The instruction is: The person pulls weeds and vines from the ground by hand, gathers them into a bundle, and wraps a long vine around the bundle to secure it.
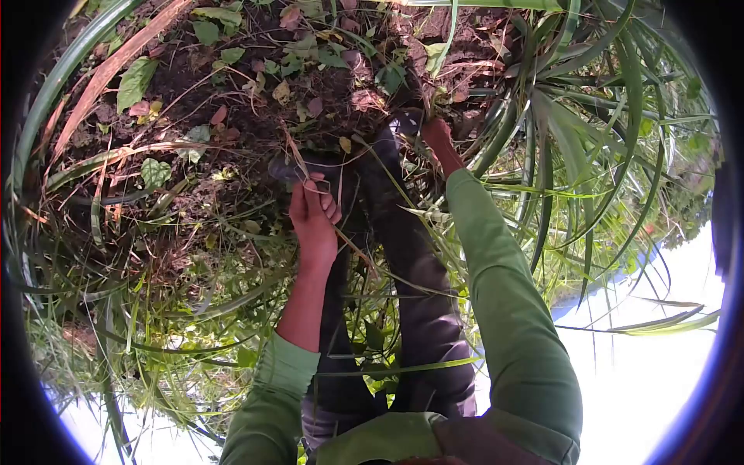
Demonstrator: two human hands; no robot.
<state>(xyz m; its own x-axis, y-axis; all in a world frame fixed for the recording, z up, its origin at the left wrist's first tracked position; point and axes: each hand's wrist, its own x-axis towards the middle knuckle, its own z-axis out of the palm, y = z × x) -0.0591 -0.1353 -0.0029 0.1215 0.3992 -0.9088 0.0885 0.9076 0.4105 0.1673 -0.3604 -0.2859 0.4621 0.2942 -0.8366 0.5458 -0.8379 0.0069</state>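
Observation:
My left hand [314, 221] is at the middle left, its fingers curled and pinched round thin dry stalks [297, 155] that stick up above the fingertips. Past the dark shoe on the right, my right hand [438, 139] reaches down to the ground beside a clump of long green leaves [535, 108]. Its fingers are too small and shaded to make out, and so is anything in them. Both arms wear green sleeves [504, 287].
My legs in dark trousers [422, 287] stand between the arms. Brown soil [256, 85] with dry leaves and small weeds lies ahead. Long blades of grass [93, 62] arch at the left, and more grass [155, 333] grows at the lower left.

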